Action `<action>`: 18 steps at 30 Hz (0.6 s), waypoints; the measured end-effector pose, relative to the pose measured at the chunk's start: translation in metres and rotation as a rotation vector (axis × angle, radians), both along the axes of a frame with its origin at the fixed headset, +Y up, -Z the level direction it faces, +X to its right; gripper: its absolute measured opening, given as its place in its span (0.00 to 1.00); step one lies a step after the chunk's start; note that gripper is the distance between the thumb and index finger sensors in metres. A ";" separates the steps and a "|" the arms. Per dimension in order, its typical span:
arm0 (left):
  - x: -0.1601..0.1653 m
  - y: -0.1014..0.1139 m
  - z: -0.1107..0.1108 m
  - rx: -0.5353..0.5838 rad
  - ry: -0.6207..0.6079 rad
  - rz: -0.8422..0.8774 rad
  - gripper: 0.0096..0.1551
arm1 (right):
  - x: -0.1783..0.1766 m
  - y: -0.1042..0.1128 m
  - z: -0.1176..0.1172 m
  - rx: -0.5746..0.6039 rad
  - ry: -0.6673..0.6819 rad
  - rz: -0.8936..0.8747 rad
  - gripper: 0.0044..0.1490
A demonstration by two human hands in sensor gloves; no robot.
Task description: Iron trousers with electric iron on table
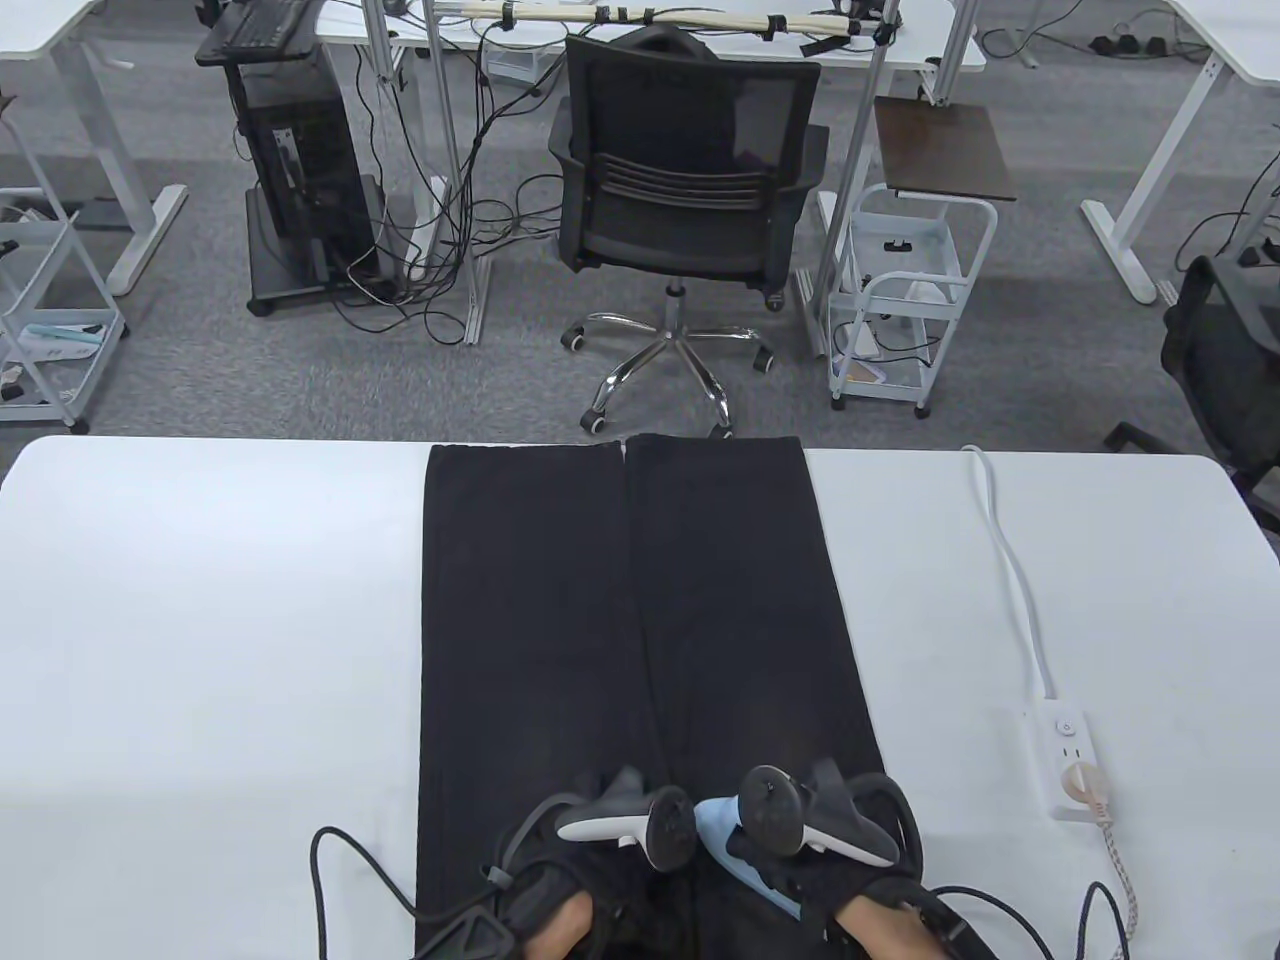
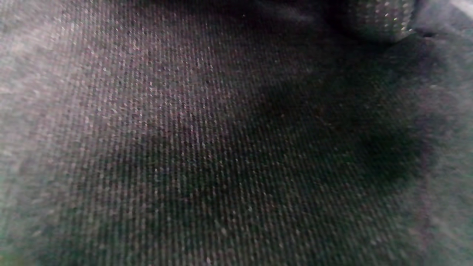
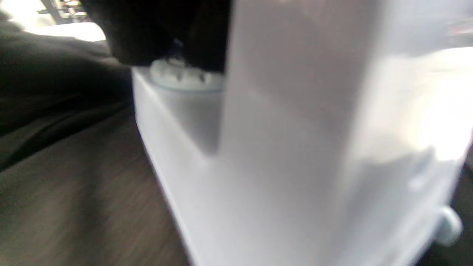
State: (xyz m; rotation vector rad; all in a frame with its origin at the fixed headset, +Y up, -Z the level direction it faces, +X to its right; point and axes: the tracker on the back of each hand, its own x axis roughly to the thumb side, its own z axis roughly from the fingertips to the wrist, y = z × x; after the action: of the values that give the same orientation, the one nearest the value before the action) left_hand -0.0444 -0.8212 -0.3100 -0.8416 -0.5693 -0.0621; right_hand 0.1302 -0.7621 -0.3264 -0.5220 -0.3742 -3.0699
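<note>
Grey carpet floor (image 1: 330, 380) stretches beyond the white bench (image 1: 200, 620). A black mesh office chair (image 1: 690, 190) on a chrome wheeled base stands just past the bench's far edge. To its left, a black computer tower (image 1: 300, 170) sits on a wheeled stand amid tangled cables (image 1: 440, 250). To its right stands a white wire cart (image 1: 905, 300). White desks (image 1: 1200, 100) line the back.
</note>
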 end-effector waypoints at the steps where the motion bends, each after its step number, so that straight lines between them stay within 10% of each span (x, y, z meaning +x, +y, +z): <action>1: 0.000 0.000 0.000 0.000 0.001 0.001 0.75 | 0.000 0.001 -0.015 0.002 -0.018 -0.001 0.34; 18: 0.003 0.001 0.000 0.005 -0.007 -0.006 0.75 | 0.000 0.006 -0.199 -0.009 -0.440 -0.011 0.34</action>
State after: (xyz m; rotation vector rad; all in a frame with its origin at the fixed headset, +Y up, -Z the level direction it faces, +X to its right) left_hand -0.0418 -0.8202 -0.3103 -0.8386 -0.5730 -0.0720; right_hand 0.1297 -0.7561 -0.5254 0.1622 -0.3854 -3.1737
